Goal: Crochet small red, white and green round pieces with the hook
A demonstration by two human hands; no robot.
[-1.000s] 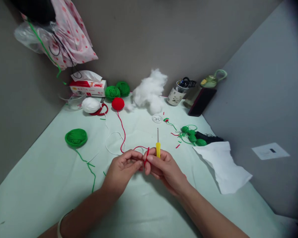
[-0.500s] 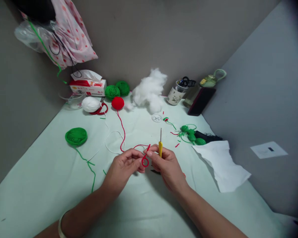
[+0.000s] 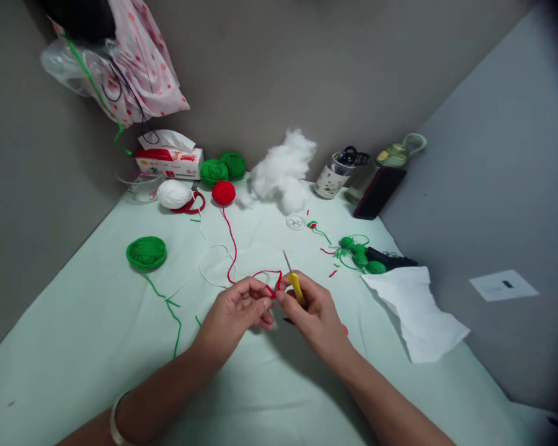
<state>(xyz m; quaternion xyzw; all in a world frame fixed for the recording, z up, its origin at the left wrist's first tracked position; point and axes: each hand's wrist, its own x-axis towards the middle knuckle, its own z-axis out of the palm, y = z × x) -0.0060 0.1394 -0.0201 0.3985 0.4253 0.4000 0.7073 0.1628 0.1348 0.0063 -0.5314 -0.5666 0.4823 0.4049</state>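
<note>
Red yarn [image 3: 279,280] passes between the left hand [image 3: 235,319] and the right hand [image 3: 314,310], on the person's side of the red ball [image 3: 224,193]; the left thumb and forefinger are pinched together on the yarn; the right thumb and forefinger close on it too, the same hand gripping a yellow-handled hook [image 3: 297,290]. Behind the red ball, the pale green tabletop [image 3: 255,396] has its far edge against a grey wall [image 3: 242,80]; a broad stretch of its surface shows on the person's side of the ball, nearer than both hands; left of the ball and nearer the person, a green yarn ball [image 3: 146,253] sits well apart from the left hand; far to the ball's right, a white sheet [image 3: 413,313] lies well apart from the right hand. Printing marks the tissue box [image 3: 170,164] left of the ball (its lettering is too small to read surely); a cup [image 3: 332,179] to the ball's right bears a dark motif. Nearer the person than the ball and to its right, the hook lies along a slanting axis; its thin metal tip points away from the person and leftward, the handle running back into the right hand.
</note>
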